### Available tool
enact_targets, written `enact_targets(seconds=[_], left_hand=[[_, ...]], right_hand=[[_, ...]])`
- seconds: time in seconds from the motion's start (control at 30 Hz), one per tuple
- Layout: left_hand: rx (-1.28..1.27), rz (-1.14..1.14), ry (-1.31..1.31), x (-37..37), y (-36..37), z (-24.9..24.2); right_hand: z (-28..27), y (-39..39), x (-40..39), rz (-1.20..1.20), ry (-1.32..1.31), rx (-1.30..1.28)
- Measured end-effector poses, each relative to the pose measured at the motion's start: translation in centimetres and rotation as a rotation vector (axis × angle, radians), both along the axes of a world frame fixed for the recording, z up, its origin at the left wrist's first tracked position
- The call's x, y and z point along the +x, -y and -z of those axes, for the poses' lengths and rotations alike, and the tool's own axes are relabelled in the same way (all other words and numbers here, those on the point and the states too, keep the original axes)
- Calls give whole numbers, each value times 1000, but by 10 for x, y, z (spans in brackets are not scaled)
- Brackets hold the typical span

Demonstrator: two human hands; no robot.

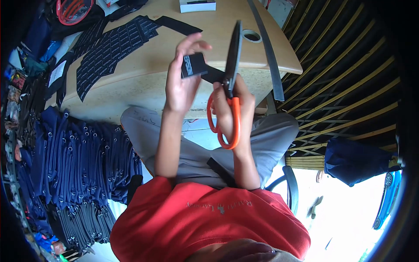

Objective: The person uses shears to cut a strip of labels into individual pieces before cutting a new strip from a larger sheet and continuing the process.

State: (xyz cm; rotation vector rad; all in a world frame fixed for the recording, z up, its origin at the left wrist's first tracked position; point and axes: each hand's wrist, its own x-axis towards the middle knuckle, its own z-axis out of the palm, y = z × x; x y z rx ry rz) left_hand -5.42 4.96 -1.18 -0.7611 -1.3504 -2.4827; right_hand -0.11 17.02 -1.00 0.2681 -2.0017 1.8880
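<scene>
My left hand is raised over the table's near edge, closed loosely about a folded black strip with a grey printed patch at its left end. The upper fingers are curled and partly apart. From that patch the strip runs right toward my right hand, its far end hidden near the fingers. Orange-handled scissors are gripped in my right hand, their dark blades pointing up and away. Whether the blades are parted is hard to make out. Both hands are above my lap.
Printed black label sheets lie on the wooden table, with a tape roll, a long metal ruler and a white box. Bundled navy straps hang at left. A folding lattice gate stands at right.
</scene>
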Motion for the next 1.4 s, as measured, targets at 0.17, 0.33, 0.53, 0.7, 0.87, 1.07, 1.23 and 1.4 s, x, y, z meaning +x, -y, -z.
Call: enact_targets(seconds=[0.17,0.33,0.53,0.7,0.87,1.07,1.23,1.4], left_hand=[[-847,-288,106,-99,54,-3],[-1428,-413,34,-150,82,0],[-1467,-1006,5,-111,74,-20],[-1223,-667,-201,-30,46,-44],[-857,-319,-450,6,31,-31],[-942,-1043,-992,28,55,-40],[-877,-1090,-1205,36,55,-41],[-946,-1016,-1220,41,53,-41]], right_hand=[[-4,-13,-2,7,2,-37],[-7,-15,1,-1,-15,-77],[-12,-22,2,-350,139,-504],[-9,-19,-5,-287,165,-470],[5,-12,-9,-46,-112,-6],[-10,-13,6,-268,-56,-403],[-19,-17,17,-442,68,-452],[-34,-20,23,-565,364,-455]])
